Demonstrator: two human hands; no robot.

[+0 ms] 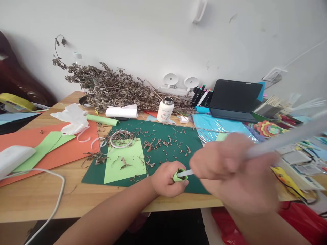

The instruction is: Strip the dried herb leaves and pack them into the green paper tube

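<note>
My left hand is closed around a rolled tube of light green paper, its round opening facing right and up. One end of a long whitish stick sits inside that opening. Wrapped around the stick, my right hand is closed and slightly blurred by motion. The stick's other end runs out at the right edge. Both hands are over the front of a dark green mat. On the mat lie a light green paper sheet and scattered dried leaf bits.
A white bottle stands open behind the mat. Dried plants lie along the wall. Orange paper, a green paper roll and a white charger with a cable are at left. A black tablet case stands behind blue paper.
</note>
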